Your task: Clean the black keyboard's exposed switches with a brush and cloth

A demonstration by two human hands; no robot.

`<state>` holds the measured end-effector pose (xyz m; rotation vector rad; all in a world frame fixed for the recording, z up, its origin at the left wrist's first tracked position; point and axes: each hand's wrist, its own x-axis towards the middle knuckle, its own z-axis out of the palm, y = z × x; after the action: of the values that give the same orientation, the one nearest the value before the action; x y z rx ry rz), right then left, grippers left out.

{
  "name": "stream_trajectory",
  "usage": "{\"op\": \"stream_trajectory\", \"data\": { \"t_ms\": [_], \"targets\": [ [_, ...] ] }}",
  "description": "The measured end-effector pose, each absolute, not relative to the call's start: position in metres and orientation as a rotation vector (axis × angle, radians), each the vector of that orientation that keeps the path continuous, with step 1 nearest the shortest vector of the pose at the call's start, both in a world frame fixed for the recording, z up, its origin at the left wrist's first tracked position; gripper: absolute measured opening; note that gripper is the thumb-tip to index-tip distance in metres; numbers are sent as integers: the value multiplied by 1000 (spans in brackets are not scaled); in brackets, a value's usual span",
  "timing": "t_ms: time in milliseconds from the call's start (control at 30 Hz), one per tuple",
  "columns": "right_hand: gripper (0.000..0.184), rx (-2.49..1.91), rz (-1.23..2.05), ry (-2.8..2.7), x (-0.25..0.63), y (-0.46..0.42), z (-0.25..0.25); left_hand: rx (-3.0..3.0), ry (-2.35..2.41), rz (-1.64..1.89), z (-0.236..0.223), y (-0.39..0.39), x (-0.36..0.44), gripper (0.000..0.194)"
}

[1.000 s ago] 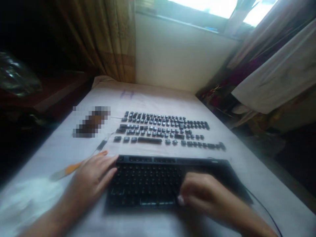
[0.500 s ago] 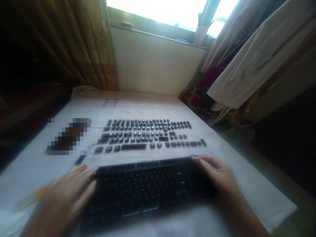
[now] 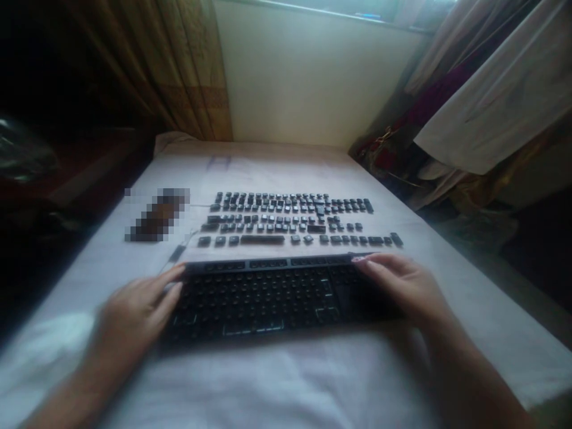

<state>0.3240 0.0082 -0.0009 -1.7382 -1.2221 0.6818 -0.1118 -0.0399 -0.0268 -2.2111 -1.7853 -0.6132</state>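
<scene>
A black keyboard frame (image 3: 268, 295) with its keycaps taken off lies on the white cloth in front of me. My left hand (image 3: 134, 310) grips its left end, fingers curled over the edge. My right hand (image 3: 397, 286) lies over its right end, fingers wrapped on the top right corner. Beyond the frame, several loose black keycaps (image 3: 290, 217) are laid out in rows on the cloth.
A white cloth covers the table (image 3: 286, 381). A blurred-out dark object (image 3: 156, 214) lies at the left of the keycaps, and a small dark tool (image 3: 176, 253) beside the keyboard's left corner. Curtains (image 3: 192, 65) hang behind, draped fabric (image 3: 487, 107) at the right.
My right hand moved from the keyboard's middle to its right end. The keyboard was turned straight and now lies parallel to the keycap rows.
</scene>
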Motion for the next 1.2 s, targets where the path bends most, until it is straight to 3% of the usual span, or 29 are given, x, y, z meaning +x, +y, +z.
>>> {"op": "stream_trajectory", "data": {
  "t_ms": [133,267,400,700,900,1200],
  "targets": [
    [24,-1673,679,-1378,304,-8,8,-2244,-1688,-569,-30,-42,-108,45],
    [10,-1262,869,-1859,265,-21,20,-2223,-1762,-604,-38,-45,-108,48],
    [19,-1051,805,-2158,235,-24,13,-2261,-1949,-629,-44,-49,-113,50],
    [23,-1115,699,-2341,244,-24,-1,-2269,-1941,-759,-51,-51,-117,43],
    [22,-1164,768,-2392,265,-21,7,-2244,-1938,-681,-43,-50,-113,48],
    [18,-1187,437,-2496,269,-41,2,-2176,-1983,-632,-33,-48,-104,50]
  ]
}}
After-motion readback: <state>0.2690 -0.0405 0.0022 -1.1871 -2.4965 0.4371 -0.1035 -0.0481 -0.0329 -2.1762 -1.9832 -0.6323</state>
